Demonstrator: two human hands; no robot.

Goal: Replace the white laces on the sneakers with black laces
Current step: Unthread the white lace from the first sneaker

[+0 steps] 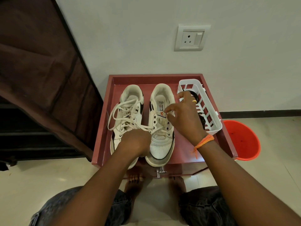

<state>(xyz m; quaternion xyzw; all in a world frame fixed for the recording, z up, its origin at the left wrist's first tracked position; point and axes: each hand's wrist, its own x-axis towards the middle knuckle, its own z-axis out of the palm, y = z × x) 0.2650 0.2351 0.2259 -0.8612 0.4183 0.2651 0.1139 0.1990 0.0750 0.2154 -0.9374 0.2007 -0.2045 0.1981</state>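
Two white sneakers stand side by side on a maroon tray-top table [224,128]. The left sneaker [128,111] is still threaded with a loose white lace [120,110]. The right sneaker [161,139] has most upper eyelets bare, and a white lace runs from its lower eyelets to the left. My left hand [136,141] is curled round that lace near the sneaker's toe. My right hand [182,115] hovers over the right sneaker's tongue, thumb and forefinger pinching a bit of white lace. Black laces [202,120] lie in the white basket [210,111].
An orange bucket [242,139] stands on the floor right of the table. A brown fabric wardrobe [40,70] fills the left. A wall socket [191,38] sits above the table. My bare feet and a metal drawer handle [160,172] are under the table's front edge.
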